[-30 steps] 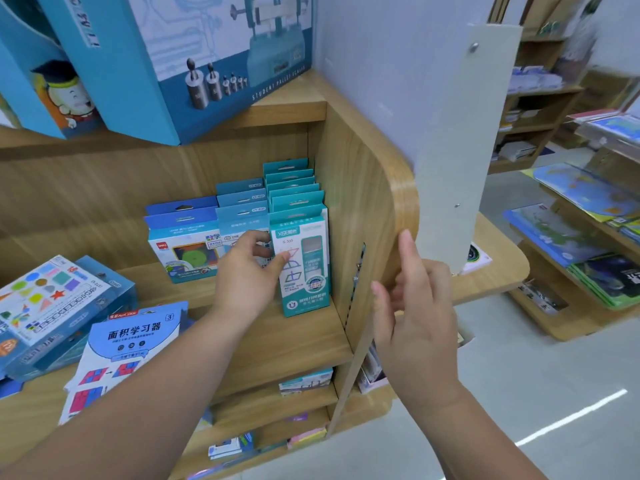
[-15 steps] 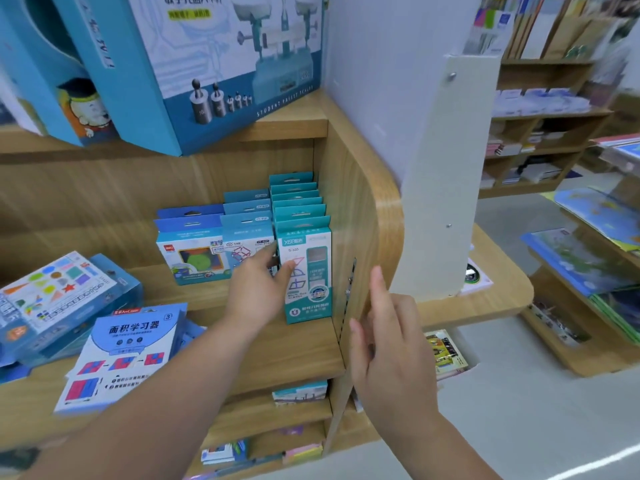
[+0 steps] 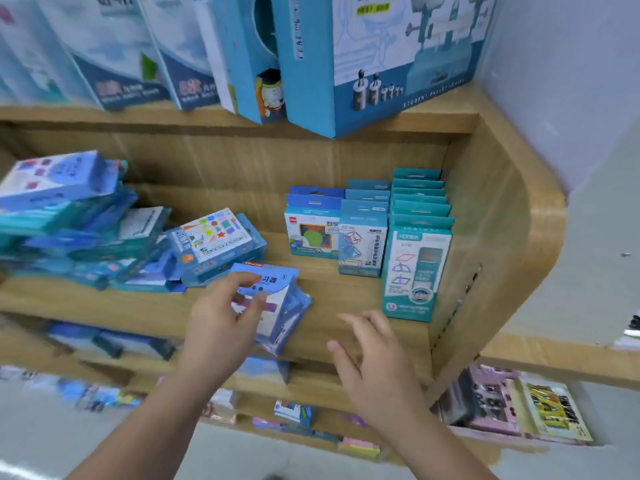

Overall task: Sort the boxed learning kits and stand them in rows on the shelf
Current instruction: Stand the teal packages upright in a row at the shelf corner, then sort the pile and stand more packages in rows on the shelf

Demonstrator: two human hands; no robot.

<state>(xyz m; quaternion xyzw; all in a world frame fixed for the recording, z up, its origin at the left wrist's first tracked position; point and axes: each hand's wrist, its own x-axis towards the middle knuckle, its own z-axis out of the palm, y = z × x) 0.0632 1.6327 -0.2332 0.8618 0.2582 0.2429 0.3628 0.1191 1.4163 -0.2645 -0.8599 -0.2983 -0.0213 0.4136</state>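
Left hand (image 3: 221,317) grasps the flat kit (image 3: 281,304); right hand (image 3: 374,358) released, empty. Lift squarely; stand it beside the upright rows (image 3: 362,237)

The left hand (image 3: 221,317) covers the lower left of the kit (image 3: 280,299) it holds; its print is smeared. The pile (image 3: 76,230) at the frame's left is blurred and cut by the edge. The big boxes (image 3: 381,57) run off the top. In the rows (image 3: 417,202), rear boxes show only their tabs.

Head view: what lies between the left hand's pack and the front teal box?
Only bare shelf board separates pack and front teal box, in head view.
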